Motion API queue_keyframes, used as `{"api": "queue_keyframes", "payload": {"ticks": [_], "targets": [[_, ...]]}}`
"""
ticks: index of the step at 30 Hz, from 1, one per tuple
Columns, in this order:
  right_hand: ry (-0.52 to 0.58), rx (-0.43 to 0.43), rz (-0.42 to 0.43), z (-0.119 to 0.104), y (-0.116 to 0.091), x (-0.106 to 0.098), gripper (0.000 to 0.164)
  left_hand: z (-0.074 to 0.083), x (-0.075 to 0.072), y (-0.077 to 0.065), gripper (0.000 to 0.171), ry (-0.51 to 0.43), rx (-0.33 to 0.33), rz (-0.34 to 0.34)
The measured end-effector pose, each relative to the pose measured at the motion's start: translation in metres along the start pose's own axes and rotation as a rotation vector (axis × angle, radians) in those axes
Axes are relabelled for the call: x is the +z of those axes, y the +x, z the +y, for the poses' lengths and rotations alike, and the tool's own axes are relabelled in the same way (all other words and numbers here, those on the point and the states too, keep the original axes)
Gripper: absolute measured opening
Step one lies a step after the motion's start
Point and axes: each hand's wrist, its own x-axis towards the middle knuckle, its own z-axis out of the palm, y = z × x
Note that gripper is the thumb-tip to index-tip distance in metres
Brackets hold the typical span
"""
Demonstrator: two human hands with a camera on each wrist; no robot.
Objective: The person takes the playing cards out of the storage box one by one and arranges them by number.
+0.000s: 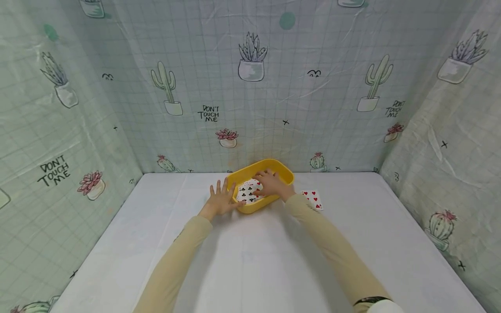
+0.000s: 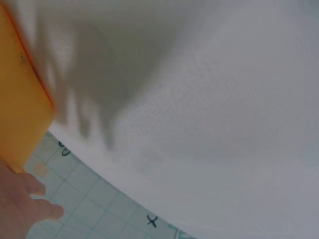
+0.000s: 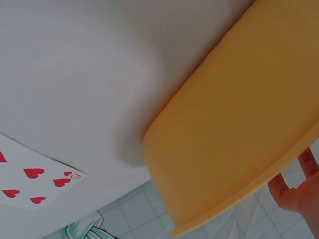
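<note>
A yellow plastic bin [image 1: 287, 174] stands at the back of the white table, with several playing cards [image 1: 244, 193] lying face up inside, clubs showing at its left end. My left hand [image 1: 220, 202] is at the bin's left end with fingers spread and the thumb reaching over the rim. Over the cards inside the bin is my right hand [image 1: 272, 184], fingers slightly bent; whether they touch a card is hidden. The left wrist view shows the bin's outer wall [image 2: 20, 94] and part of the left hand. In the right wrist view, fingertips [image 3: 278, 185] appear beyond the rim.
A hearts card [image 1: 313, 199] lies face up on the white table [image 1: 250, 261], just right of the bin, partly behind the right forearm. A patterned cloth [image 1: 250, 100] with cactus drawings hangs close behind the bin and along both sides.
</note>
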Motion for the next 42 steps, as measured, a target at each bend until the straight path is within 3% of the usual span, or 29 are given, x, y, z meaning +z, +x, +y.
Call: {"api": "queue_keyframes", "payload": {"ticks": [21, 26, 42], "targets": [[0.031, -0.012, -0.179, -0.008, 0.017, 0.011, 0.072, 0.003, -0.003, -0.001, 0.086, -0.005, -0.014, -0.013], [-0.024, 0.017, -0.202, -0.010, 0.021, 0.013, 0.072, 0.002, -0.004, -0.001, 0.087, -0.023, -0.008, -0.015], [-0.040, 0.062, -0.275, -0.010, 0.026, 0.018, 0.060, 0.001, -0.002, 0.000, 0.087, -0.014, -0.004, 0.000]]}}
